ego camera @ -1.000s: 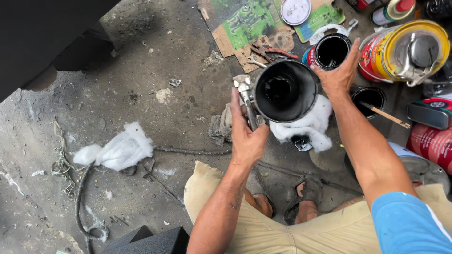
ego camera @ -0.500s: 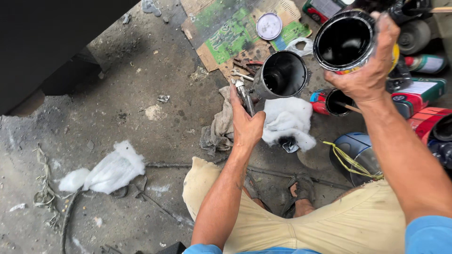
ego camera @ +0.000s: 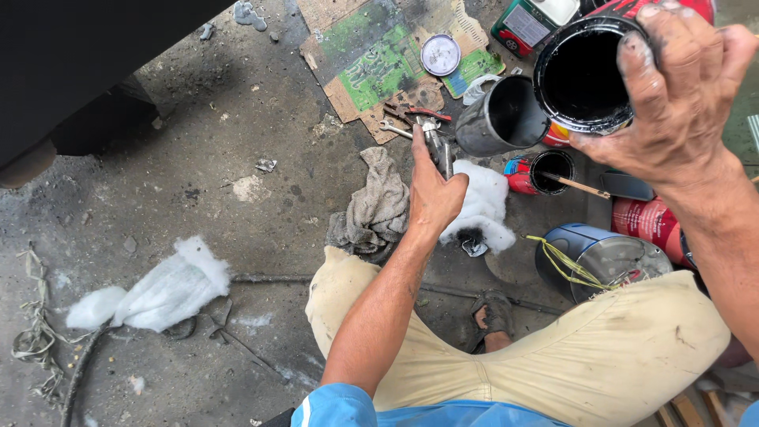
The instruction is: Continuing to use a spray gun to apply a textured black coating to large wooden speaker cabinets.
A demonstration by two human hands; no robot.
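The right hand [ego camera: 680,103] is up high at the far right with its fingers wrapped tight around a round tin [ego camera: 583,73] that is black and wet inside, tipped over a grey cup [ego camera: 500,117] just below it. The left hand [ego camera: 431,198] sits in the middle with its fingers closed around a small metal spray gun [ego camera: 437,146] that joins the grey cup, near a fluffy white wad [ego camera: 484,207] and a grey rag [ego camera: 378,207] on the dirty floor [ego camera: 198,182]. The tin looks hard, a bit heavy and slippery with paint, so it is best held around its side with the whole hand, and the spray gun looks stiff and is best held by its handle.
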